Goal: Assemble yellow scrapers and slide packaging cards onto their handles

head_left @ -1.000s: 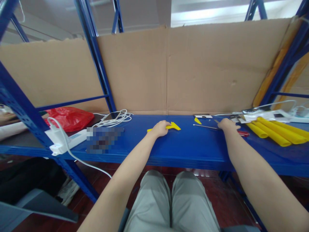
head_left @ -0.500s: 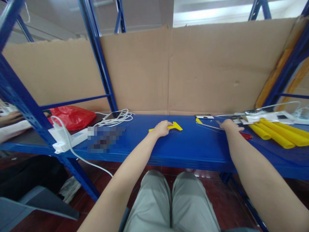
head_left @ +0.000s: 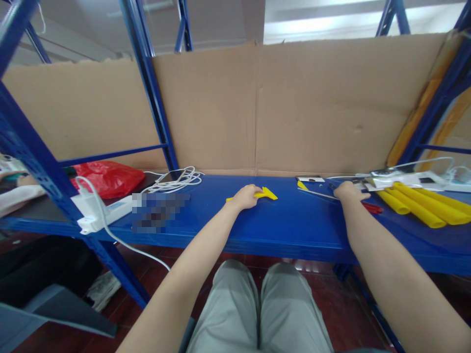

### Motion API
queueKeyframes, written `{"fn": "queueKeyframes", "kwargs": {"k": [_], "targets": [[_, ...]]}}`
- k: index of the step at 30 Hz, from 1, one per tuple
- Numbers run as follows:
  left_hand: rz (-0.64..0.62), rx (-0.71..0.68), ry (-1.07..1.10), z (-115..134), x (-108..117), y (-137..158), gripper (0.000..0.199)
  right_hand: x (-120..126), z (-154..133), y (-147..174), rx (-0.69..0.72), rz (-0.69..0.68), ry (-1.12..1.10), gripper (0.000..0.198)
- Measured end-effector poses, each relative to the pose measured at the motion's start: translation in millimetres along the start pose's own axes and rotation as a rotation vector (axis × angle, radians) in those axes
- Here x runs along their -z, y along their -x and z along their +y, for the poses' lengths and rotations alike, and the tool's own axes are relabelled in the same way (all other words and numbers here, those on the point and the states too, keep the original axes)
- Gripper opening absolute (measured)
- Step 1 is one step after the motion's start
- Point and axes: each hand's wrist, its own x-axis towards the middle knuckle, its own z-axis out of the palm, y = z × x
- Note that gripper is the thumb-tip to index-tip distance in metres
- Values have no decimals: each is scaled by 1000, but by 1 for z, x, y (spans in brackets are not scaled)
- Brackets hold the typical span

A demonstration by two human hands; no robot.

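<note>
On the bench (head_left: 287, 223), the left hand (head_left: 246, 197) still grasps the yellow piece (head_left: 270, 194); over at its three o'clock, a dark object (head_left: 332, 186) now shows by the right hand (head_left: 348, 191), grip unclear; the yellow piece waits.

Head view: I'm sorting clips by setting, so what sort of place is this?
Probably a workshop or a similar indoor work area: a blue metal shelf serves as a bench, cardboard screens its back, and a white power strip lies on it.
</note>
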Motion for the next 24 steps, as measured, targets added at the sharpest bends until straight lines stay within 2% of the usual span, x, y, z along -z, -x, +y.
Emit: {"fn": "queueKeyframes", "kwargs": {"k": [7,10,13,19,21,24], "targets": [[-4,5,-21,0,-2,-1,34,7,-11,5,127,150,-95,30],[-15,3,-26,1,-2,-1,34,13,-25,15,225,141,-190,22],[-30,10,-26,4,0,0,38,15,-43,33,361,17,-317,13],[-18,45,-42,9,4,1,43,4,-70,83,699,-373,-586,13],[6,58,-39,9,5,2,44,0,-73,95,750,-471,-650,13],[52,66,-29,9,5,1,45,-4,-74,103,736,-596,-718,14]]}}
